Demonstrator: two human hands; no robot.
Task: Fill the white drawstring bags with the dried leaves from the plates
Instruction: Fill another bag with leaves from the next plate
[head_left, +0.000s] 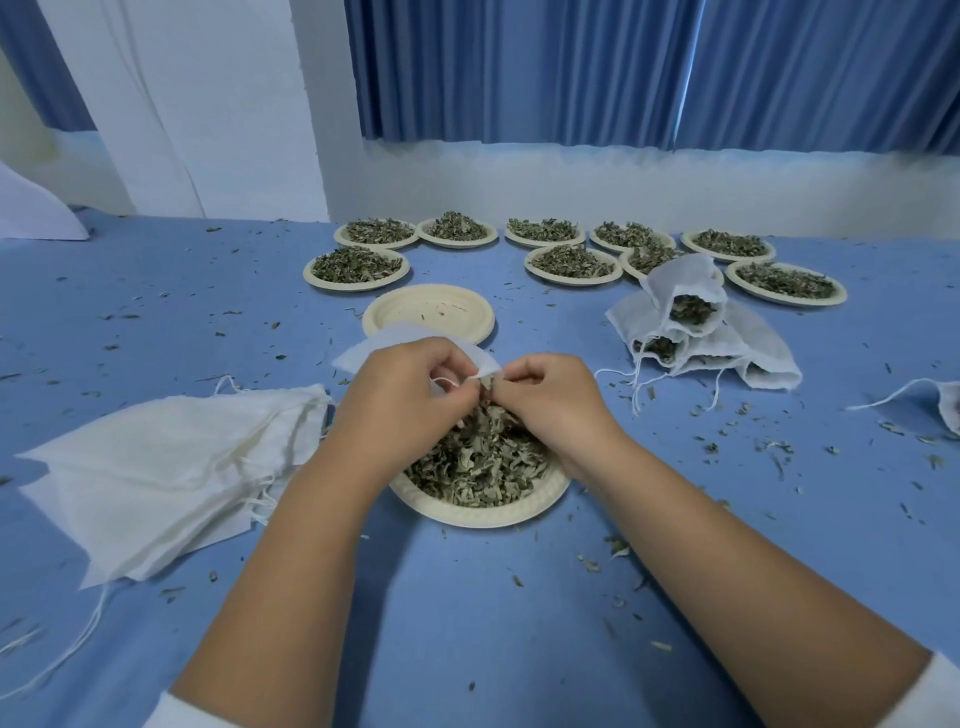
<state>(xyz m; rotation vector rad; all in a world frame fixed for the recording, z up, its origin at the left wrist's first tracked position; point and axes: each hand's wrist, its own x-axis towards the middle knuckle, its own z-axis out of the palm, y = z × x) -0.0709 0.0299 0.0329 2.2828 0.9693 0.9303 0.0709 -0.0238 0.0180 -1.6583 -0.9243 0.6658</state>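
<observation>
A cream paper plate (483, 512) heaped with dried green leaves (478, 462) sits in front of me on the blue cloth. Above its far edge both hands hold one white drawstring bag (395, 340) by its mouth. My left hand (400, 389) pinches the bag's rim and string. My right hand (550, 400) pinches the opposite rim, its fingers curled down towards the leaves. The bag's body lies flat beyond my hands, partly over an emptied plate (431, 312).
A stack of flat white bags (156, 467) lies at the left. Filled bags (696, 322) are piled at the right, another bag (948, 402) at the right edge. Several plates of leaves (358, 267) line the back. Leaf crumbs scatter the blue table (467, 623).
</observation>
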